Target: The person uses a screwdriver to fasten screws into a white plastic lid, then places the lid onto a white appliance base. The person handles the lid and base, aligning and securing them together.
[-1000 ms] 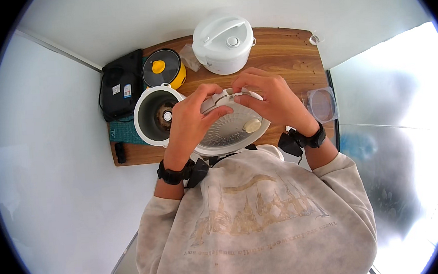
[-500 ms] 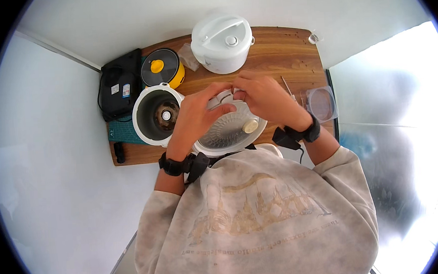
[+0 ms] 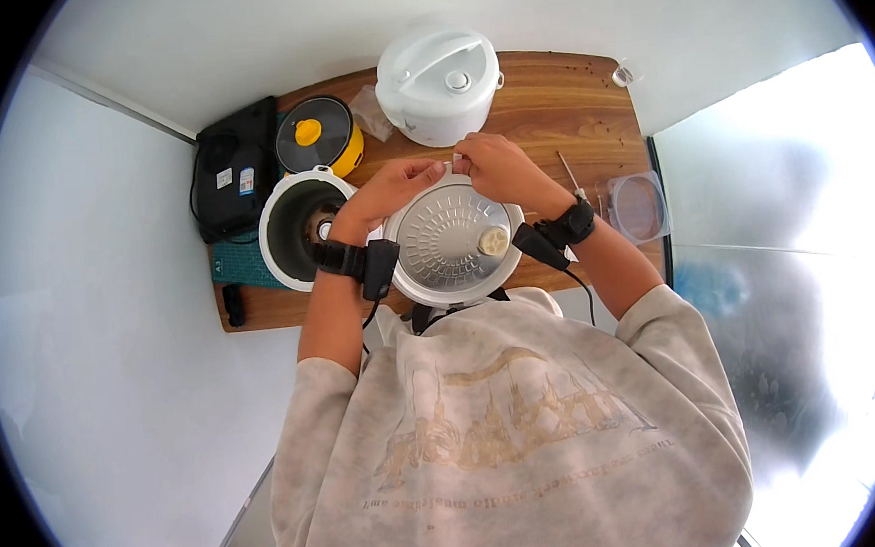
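A rice cooker lid [image 3: 445, 235] lies with its inner side up at the table's near edge, close to my body. It has a ribbed metal plate and a round cream valve cap [image 3: 494, 240]. My left hand [image 3: 402, 187] is closed at the lid's far left rim, its thumb on top. Beside it my right hand [image 3: 496, 168] pinches a small pale piece [image 3: 460, 162] at the far rim. How that piece joins the lid is hidden by the fingers. To the left stands an open white rice cooker body [image 3: 272, 228], partly behind my left forearm.
Behind my hands stands a white rice cooker [image 3: 442, 93] with its lid on. At the far left are a yellow pot [image 3: 350, 153] with a dark lid, a black appliance [image 3: 227, 181] and a green mat [image 3: 242, 265]. A screwdriver [image 3: 570, 170] and clear plastic box [image 3: 639, 209] lie right.
Both hands have moved up and away from me to the lid's far rim, uncovering more of its metal plate. My fingers have drawn in closer to the rim.
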`<state>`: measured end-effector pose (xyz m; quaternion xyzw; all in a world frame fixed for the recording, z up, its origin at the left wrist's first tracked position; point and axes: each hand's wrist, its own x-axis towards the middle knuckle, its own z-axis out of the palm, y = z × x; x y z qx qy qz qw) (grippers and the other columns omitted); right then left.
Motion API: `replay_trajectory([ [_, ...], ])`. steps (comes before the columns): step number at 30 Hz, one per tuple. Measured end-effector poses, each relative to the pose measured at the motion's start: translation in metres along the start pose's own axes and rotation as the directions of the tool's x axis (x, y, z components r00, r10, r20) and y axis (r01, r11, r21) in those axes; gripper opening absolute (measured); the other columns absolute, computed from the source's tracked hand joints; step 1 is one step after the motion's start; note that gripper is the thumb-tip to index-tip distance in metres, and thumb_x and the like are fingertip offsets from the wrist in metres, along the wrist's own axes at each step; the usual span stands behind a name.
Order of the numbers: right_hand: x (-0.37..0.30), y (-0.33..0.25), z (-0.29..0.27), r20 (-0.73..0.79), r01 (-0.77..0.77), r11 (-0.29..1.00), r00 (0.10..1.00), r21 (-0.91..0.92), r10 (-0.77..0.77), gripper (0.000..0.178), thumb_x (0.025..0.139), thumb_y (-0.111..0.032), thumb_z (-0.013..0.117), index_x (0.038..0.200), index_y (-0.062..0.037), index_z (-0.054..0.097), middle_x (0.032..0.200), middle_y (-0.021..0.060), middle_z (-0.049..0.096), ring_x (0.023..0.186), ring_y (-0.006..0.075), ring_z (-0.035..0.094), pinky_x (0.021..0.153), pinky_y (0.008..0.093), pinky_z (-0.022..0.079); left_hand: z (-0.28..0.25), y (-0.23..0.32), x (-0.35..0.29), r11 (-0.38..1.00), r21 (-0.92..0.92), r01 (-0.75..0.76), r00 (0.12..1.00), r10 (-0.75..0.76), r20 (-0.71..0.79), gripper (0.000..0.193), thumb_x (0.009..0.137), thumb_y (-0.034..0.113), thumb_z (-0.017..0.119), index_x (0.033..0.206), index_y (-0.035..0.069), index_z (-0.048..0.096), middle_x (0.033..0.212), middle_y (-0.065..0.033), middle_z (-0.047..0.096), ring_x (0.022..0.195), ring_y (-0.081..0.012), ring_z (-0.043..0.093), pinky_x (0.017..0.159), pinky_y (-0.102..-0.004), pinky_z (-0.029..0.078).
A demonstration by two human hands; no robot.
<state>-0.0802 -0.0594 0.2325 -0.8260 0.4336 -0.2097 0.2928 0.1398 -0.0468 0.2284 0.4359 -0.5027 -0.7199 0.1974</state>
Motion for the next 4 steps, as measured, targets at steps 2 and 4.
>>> replay_trajectory([
  [2,-0.002,-0.002,-0.001,0.043,-0.033,0.999,0.999,-0.009,0.033,0.008,0.080,-0.002,0.058,0.085,-0.0034,0.064,0.094,0.0160,0.064,0.093,0.0367,0.062,0.078,0.0456,0.049,-0.003,-0.007,0.002,1.000,-0.004,0.024,0.999,-0.025,-0.022,0.043,0.102,0.034,0.055,0.130,0.002,0.061,0.110,-0.0029,0.068,0.094,-0.0085,0.059,0.084,-0.0234,0.050],
  [4,-0.003,-0.003,-0.001,0.109,-0.097,0.995,0.989,0.010,0.095,0.009,0.081,-0.003,0.059,0.085,-0.0061,0.067,0.102,0.0145,0.065,0.098,0.0347,0.062,0.082,0.0446,0.049,-0.002,-0.015,0.005,0.996,-0.065,0.068,0.997,-0.070,-0.035,0.043,0.102,0.035,0.056,0.132,0.004,0.060,0.114,-0.0029,0.067,0.095,-0.0091,0.060,0.085,-0.0235,0.050],
])
